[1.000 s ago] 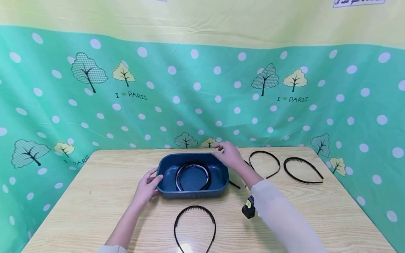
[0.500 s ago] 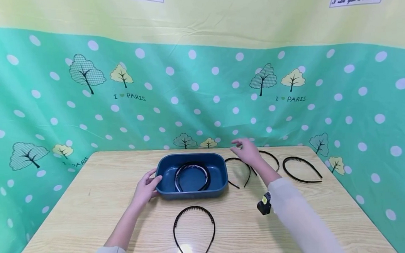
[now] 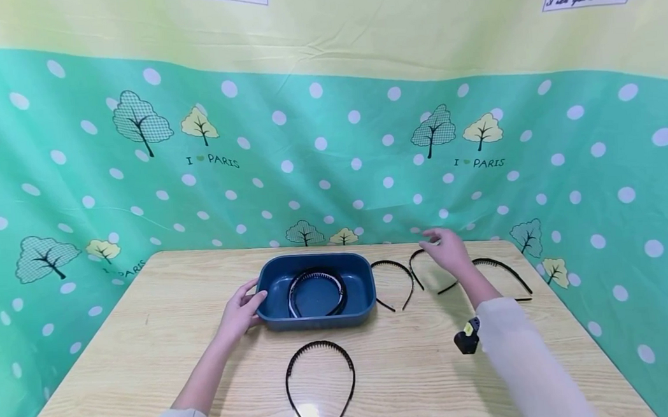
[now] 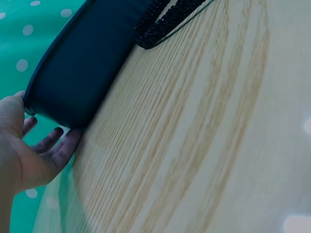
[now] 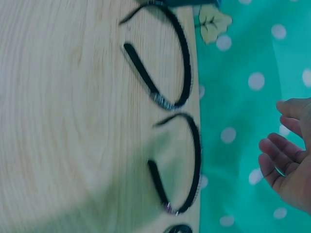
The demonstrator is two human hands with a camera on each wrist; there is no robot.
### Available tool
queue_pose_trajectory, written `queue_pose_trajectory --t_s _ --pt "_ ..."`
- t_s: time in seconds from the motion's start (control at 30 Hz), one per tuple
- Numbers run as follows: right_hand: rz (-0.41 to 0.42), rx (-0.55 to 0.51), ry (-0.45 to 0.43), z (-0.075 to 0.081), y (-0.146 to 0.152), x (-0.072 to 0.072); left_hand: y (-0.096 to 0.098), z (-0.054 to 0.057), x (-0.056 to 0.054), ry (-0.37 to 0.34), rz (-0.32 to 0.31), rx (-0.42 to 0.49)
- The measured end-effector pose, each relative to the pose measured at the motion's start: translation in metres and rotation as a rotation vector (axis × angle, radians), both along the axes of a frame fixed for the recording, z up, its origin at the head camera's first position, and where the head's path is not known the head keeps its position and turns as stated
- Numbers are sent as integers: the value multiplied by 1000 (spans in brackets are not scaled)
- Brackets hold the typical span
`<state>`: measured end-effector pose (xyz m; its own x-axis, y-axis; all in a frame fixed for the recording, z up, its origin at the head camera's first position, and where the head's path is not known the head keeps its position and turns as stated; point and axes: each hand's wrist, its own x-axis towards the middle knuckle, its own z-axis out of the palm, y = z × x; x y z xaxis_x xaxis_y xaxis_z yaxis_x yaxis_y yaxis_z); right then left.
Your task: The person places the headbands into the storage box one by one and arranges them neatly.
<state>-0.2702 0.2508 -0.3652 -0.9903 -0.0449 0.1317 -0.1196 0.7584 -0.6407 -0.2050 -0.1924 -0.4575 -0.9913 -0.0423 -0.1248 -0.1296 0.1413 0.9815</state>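
A dark blue rectangular box (image 3: 318, 323) sits at the table's far middle with black headbands (image 3: 291, 294) lying inside. My left hand (image 3: 241, 308) grips the box's left end, thumb at the rim; in the left wrist view its fingers (image 4: 65, 145) bend against the lower side. My right hand (image 3: 448, 252) hovers over the back right of the table, fingers loosely bent and holding nothing. Beneath it lies a headband (image 3: 414, 270), partly hidden by hand and forearm. Another headband (image 3: 391, 262) lies just right of the box, and a toothed one (image 3: 506, 267) farther right.
One more toothed black headband (image 3: 319, 344) lies in front of the box, its ends toward me. A green dotted cloth (image 3: 332, 170) hangs behind the wooden table (image 3: 146, 335). Silvery ornaments (image 5: 163, 101) show on a headband in the right wrist view.
My right hand has moved rightward from the box's right end, passing over the nearest headband to the one beyond. The left hand and the box have stayed in place.
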Motion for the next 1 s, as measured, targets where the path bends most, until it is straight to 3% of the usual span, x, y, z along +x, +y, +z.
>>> queue_pose_trajectory --t_s 0.47,1.0 --pt "-117 63 -50 -8 59 18 1 1 0 -15 10 -8" --pt "-141 73 -99 -29 94 28 1 3 2 -9 5 -16"
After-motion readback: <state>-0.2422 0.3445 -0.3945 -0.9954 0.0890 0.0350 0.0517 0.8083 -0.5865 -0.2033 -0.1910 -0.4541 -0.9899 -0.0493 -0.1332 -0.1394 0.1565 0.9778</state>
